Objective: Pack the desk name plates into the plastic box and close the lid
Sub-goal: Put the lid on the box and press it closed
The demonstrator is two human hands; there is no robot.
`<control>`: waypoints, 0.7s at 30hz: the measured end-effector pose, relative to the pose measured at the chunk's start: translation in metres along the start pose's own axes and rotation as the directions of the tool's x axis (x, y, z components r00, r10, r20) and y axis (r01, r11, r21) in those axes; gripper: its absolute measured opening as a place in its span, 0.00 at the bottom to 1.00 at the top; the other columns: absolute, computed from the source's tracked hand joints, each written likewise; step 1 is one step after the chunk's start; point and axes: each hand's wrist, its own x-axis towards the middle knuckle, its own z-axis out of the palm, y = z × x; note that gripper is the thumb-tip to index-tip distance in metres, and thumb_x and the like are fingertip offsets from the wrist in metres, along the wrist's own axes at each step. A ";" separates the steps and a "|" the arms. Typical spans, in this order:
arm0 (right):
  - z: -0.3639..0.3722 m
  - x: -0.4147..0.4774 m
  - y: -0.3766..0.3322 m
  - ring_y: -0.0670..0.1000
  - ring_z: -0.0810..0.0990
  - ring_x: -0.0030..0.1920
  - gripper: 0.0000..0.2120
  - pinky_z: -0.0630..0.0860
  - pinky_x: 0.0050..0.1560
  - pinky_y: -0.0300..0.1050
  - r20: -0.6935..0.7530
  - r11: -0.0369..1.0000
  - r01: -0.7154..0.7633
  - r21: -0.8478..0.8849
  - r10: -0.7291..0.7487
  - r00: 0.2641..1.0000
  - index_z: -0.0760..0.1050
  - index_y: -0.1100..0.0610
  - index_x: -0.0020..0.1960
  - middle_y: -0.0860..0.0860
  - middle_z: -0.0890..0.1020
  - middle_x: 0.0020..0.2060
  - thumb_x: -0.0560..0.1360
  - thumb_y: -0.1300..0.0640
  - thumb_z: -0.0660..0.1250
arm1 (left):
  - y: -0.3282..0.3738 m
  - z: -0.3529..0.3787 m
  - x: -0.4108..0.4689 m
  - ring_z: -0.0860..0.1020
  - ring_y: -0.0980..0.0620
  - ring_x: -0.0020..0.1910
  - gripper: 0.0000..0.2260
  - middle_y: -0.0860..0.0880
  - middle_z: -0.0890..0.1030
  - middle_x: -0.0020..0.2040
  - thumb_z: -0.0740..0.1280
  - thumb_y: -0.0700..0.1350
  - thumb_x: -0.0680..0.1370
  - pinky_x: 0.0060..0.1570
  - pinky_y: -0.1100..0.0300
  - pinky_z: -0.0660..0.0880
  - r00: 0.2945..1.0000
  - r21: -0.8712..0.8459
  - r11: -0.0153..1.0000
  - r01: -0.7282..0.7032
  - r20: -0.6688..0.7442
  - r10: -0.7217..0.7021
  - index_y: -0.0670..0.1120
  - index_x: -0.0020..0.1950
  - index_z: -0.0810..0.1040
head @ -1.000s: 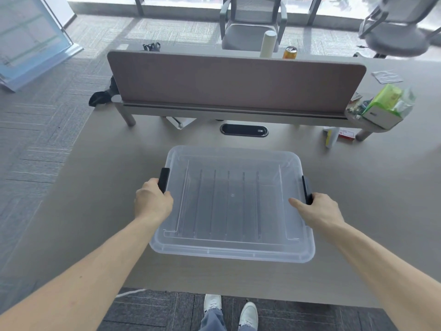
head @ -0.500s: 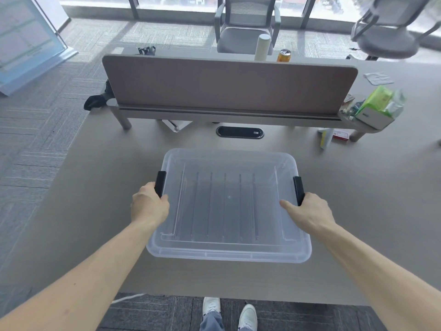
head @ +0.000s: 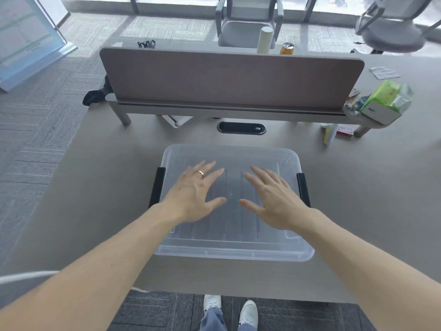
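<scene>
No grip: left hand [head: 194,197], right hand [head: 274,199] splayed over lid [head: 233,244]; contents indistinct.

- The plastic box [head: 235,253] is clear and frosted, with ribbed lines across its lid [head: 233,156].
- Its side latches [head: 157,186] are black.
- The desk [head: 100,187] is pale grey-beige.
- The divider panel [head: 229,80] is dull mauve-brown.
- The ring [head: 201,173] on the left hand [head: 193,194] is gold.
- The far can [head: 286,48] is orange.
- The carpet [head: 31,139] is grey with striped squares.
- The packet [head: 387,95] at right is green.

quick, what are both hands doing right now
left hand: open, fingers spread over the box lid, holding nothing
right hand: open, same, holding nothing
</scene>
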 end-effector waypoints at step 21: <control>0.042 0.059 0.035 0.53 0.36 0.81 0.39 0.42 0.78 0.66 -0.048 0.962 0.122 -0.244 -0.137 0.989 0.39 0.48 0.82 0.49 0.40 0.82 0.79 0.29 0.44 | -0.013 0.048 0.053 0.35 0.48 0.81 0.37 0.52 0.37 0.83 0.46 0.71 0.79 0.78 0.38 0.39 0.992 0.231 0.973 0.003 -0.123 0.026 0.57 0.83 0.37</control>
